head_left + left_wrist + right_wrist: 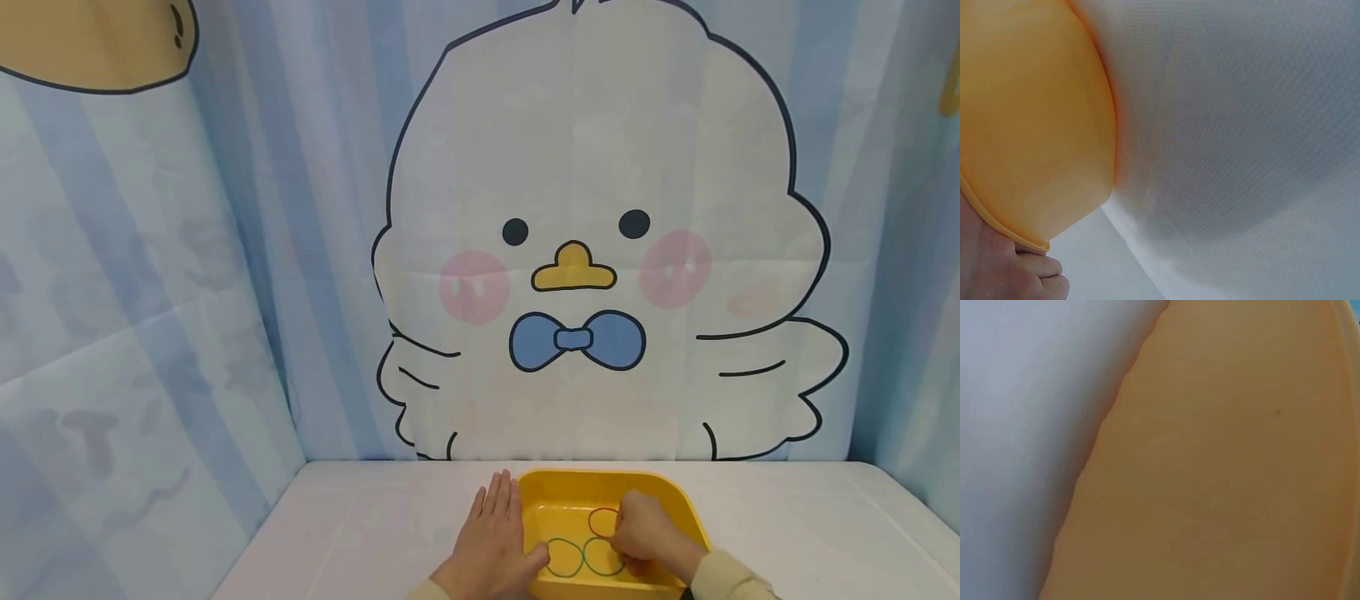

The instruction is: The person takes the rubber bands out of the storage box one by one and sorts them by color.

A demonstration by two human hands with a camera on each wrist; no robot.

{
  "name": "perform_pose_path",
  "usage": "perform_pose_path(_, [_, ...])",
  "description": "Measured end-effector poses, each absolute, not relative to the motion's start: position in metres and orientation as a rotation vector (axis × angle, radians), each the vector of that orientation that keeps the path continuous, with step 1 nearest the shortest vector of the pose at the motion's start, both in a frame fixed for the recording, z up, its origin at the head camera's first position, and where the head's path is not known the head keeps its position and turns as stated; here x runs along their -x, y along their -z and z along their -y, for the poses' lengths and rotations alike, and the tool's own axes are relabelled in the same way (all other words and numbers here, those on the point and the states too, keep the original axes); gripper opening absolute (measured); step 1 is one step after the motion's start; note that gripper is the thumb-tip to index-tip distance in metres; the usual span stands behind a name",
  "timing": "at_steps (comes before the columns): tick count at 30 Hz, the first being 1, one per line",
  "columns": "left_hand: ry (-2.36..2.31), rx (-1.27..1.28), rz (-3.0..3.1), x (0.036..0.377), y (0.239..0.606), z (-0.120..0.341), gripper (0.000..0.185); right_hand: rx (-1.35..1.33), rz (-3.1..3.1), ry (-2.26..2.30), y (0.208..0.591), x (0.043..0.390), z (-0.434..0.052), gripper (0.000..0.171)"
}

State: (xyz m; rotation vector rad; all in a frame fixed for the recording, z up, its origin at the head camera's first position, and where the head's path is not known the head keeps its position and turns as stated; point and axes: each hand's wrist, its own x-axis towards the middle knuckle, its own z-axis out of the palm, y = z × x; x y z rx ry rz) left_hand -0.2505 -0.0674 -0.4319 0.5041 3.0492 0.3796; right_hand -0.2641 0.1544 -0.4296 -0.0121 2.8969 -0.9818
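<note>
A yellow plastic tray [592, 477] sits on the table at the bottom of the head view. On its floor lie a thin red ring [590, 518] and two thin green rings [555, 571] side by side. My left hand [491, 537] rests along the tray's left rim, fingers straight and pointing away, thumb reaching over the inside edge. In the left wrist view, part of that hand touches the rim at the lower left. Inside the tray, my right hand [648, 529] has curled fingers beside the red ring and the right green ring. Its fingertips are hidden, as is anything they may pinch.
The white table [360, 533] extends to both sides of the tray. Behind it hangs a blue-striped curtain [322, 250] with a big white cartoon bird [577, 150]. The right wrist view holds just the tray's wall [1222, 462] and white cloth [1016, 425].
</note>
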Motion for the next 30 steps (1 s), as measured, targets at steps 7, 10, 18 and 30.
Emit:
perform_pose_path(7, [-0.397,-0.512,-3.044,0.252,0.434,0.0677,0.087,-0.035,-2.791,1.052,0.4277,0.2634,-0.158,0.019])
perform_pose_path(10, [-0.401,-0.508,-3.042,0.2518,0.4343,0.0677,0.087,-0.038,-2.776,1.076,0.4268,0.2631,-0.1585,0.017])
perform_pose_path(18, [-0.385,-0.486,-3.041,0.2523,0.4341,0.0669,0.087,-0.047,-2.747,1.118,0.4231,0.2617,-0.1581,0.014])
perform_pose_path(30, [-0.386,-0.5,-3.052,0.2525,0.4342,0.067,0.087,-0.057,-2.719,1.203,0.4236,0.257,-0.1604,0.015])
